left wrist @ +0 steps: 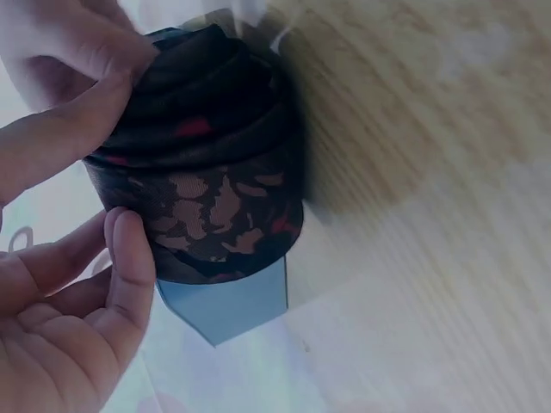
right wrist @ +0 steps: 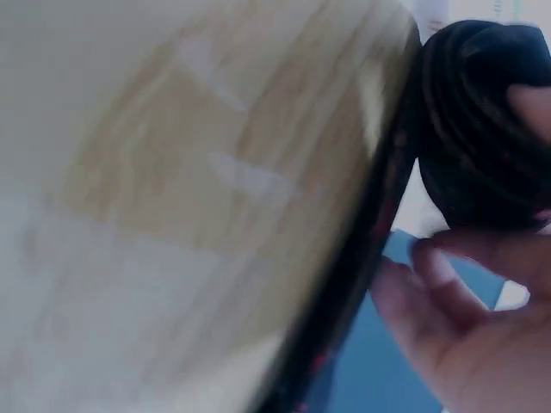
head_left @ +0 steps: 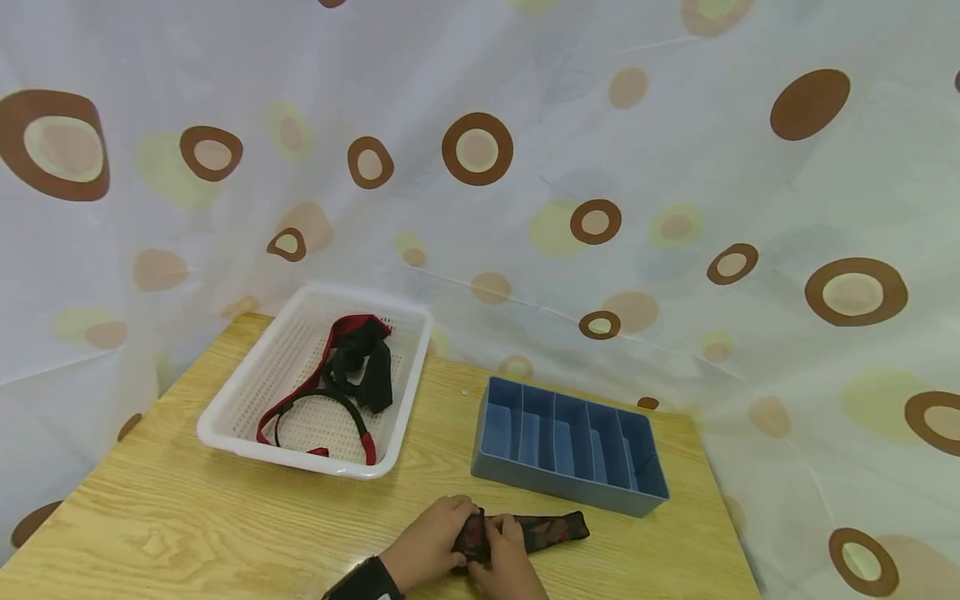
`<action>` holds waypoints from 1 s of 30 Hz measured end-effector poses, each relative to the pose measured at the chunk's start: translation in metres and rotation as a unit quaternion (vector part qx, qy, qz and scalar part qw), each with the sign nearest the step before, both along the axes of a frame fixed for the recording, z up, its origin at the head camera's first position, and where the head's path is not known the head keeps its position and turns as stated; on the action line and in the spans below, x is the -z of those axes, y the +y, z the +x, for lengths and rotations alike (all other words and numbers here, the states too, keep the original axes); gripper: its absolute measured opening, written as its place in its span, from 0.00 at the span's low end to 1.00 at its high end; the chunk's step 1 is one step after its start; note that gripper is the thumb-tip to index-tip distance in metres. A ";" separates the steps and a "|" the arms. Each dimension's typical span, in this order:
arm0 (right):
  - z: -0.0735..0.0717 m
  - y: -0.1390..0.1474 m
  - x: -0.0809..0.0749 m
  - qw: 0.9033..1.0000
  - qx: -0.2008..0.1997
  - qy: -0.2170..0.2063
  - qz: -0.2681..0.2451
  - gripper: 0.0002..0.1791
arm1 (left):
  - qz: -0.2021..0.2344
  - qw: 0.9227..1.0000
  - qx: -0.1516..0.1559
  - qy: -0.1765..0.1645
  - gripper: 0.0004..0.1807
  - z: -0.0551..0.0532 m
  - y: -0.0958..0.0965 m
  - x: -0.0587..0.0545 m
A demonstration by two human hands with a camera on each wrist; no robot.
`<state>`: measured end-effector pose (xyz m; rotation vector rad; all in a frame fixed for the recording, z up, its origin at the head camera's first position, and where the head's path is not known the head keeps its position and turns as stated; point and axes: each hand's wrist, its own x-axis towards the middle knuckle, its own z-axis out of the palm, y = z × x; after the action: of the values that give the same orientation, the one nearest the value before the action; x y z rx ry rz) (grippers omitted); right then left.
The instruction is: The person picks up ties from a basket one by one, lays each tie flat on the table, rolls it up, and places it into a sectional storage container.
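Cloth roll [head_left: 472, 537] toward the table's [head_left: 187, 533] right edge
Both hands [head_left: 431, 535] [head_left: 512, 565] pinch it; probably light, soft; best gripped across the coils.

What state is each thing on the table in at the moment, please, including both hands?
Camouflage strip: partly rolled, one end extending unrolled.
Left grip: holding the roll.
Right grip: holding the strip beside the roll.
Blue box: upright, open-topped, divided into compartments.
White basket: upright, open-topped, holding straps.
Red-and-black straps: lying loosely heaped in the basket.
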<state>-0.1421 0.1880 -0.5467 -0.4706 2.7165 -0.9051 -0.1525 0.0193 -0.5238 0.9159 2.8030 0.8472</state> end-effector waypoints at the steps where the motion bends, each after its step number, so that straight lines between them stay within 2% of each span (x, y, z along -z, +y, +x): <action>1: 0.002 -0.001 0.000 0.999 0.002 0.035 0.012 0.36 | -0.007 1.000 -0.001 0.004 0.28 -0.001 0.001 0.001; 3: 0.006 -0.004 -0.001 0.994 0.003 0.106 0.032 0.37 | -0.020 1.000 0.000 0.011 0.30 -0.002 0.003 0.003; 5: 0.008 -0.005 -0.004 0.990 0.009 0.133 0.034 0.37 | -0.030 0.999 0.003 0.013 0.30 -0.004 0.004 0.005; 7: 0.008 -0.006 -0.009 0.993 0.018 0.117 0.025 0.35 | -0.041 0.999 0.007 0.009 0.32 -0.005 0.004 0.007; 10: 0.007 -0.004 -0.012 0.998 0.037 0.044 0.003 0.31 | -0.048 0.998 0.027 -0.003 0.37 -0.004 -0.001 0.008; 12: 0.005 0.000 -0.010 0.999 0.044 0.014 -0.019 0.28 | -0.054 0.997 0.048 -0.008 0.42 -0.003 -0.006 0.007; 15: 0.003 0.005 -0.002 0.998 0.044 -0.006 -0.053 0.24 | -0.067 0.995 0.069 -0.004 0.47 0.000 -0.013 0.005; 18: 0.003 0.010 0.004 0.995 0.042 -0.014 -0.089 0.22 | -0.090 0.993 0.071 0.015 0.45 0.003 -0.014 0.004; 20: 0.002 0.012 0.007 0.993 0.041 -0.024 -0.112 0.22 | -0.091 0.993 0.069 0.019 0.44 0.005 -0.014 0.005; 23: 0.000 0.013 0.010 0.989 0.039 -0.038 -0.134 0.21 | -0.060 0.995 0.075 -0.010 0.43 0.008 -0.015 0.008; 27: -0.003 0.015 0.012 0.988 0.053 -0.047 -0.134 0.20 | -0.001 0.994 0.082 -0.074 0.41 0.009 -0.016 0.012; 30: -0.005 0.016 0.013 0.991 0.066 -0.027 -0.117 0.20 | 0.027 0.992 0.069 -0.097 0.41 0.007 -0.016 0.015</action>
<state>-0.1469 0.2038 -0.5599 -0.3072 2.6286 -1.2619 -0.1460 0.0030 -0.5388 0.9654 2.5314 0.9418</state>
